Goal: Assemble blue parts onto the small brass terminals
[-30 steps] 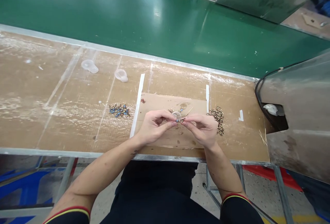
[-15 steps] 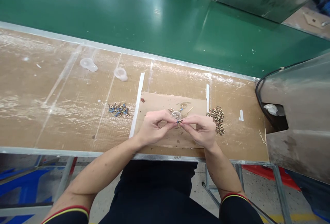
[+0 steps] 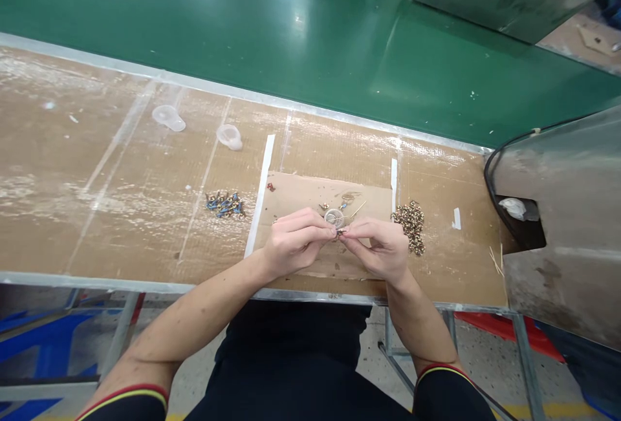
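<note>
Fingertips of my left hand (image 3: pixel 298 240) and my right hand (image 3: pixel 381 246) meet over the cardboard sheet (image 3: pixel 310 188), both pinching one small dark metal part (image 3: pixel 340 233). Just beyond the fingers stands a small clear round cup (image 3: pixel 334 217). Behind it lie a small blue-and-gold piece (image 3: pixel 344 205) and a thin wooden stick (image 3: pixel 358 209). A pile of blue and gold pieces (image 3: pixel 226 205) is to the left of the sheet. To the right sits a pile of small gold-brown metal parts (image 3: pixel 410 226).
Two clear plastic cups (image 3: pixel 169 118) (image 3: pixel 229 137) lie at the back left. A green surface (image 3: pixel 272 33) runs behind the table. At the right are a metal housing (image 3: pixel 572 214), a black cable (image 3: pixel 492 165) and thin sticks (image 3: pixel 495 260).
The fingers of my left hand have closed up and curled more around the small part. My right hand keeps its pinch. The view has shifted slightly.
</note>
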`<state>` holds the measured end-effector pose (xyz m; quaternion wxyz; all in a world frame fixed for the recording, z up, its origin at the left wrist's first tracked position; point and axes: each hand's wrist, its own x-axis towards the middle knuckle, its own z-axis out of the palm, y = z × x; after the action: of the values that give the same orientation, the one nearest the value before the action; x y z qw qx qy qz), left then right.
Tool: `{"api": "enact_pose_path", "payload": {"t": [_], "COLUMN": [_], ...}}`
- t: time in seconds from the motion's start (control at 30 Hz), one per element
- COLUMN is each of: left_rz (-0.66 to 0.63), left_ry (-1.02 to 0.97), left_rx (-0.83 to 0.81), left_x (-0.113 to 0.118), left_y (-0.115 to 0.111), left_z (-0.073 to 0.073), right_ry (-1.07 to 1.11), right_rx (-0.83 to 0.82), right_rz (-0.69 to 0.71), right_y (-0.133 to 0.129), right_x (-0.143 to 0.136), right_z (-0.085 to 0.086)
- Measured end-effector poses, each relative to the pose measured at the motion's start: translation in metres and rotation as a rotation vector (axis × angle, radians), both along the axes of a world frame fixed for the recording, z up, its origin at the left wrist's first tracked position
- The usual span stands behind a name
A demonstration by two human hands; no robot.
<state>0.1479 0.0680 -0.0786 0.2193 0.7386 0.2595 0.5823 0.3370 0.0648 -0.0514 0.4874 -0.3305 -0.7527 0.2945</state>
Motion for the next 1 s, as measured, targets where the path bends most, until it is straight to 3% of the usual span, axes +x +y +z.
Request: {"api": "enact_pose_path", "payload": {"t": [0.37,0.63,0.73,0.87,1.0], "left_rz": [0.040,0.039,0.148,0.387,0.515], "left_ry": [0.023,0.049,0.131,0.321,0.549], "left_rx": [0.052,0.017,-0.006,-0.109,-0.101], "left_x": [0.000,-0.003,-0.022,-0.070,-0.115], "left_y": [-0.004,0.005,0.001,-0.016,-0.026], "left_z": [0.001,0.007,0.013,0.012,-0.002], "right_ry": [0.032,0.057,0.133,0.096,-0.023], "right_rx": [-0.005,-0.048,-0.064,0.009,0.115], "right_rz": [0.033,0.005,-0.101,-0.277,-0.242], "right_y": [0.000,0.003,0.006,0.013,0.017], "right_x": [-0.002,0.005,0.015,0.027,0.029], "right_z": [-0.001,-0.006,-0.008,-0.009,-0.004]}}
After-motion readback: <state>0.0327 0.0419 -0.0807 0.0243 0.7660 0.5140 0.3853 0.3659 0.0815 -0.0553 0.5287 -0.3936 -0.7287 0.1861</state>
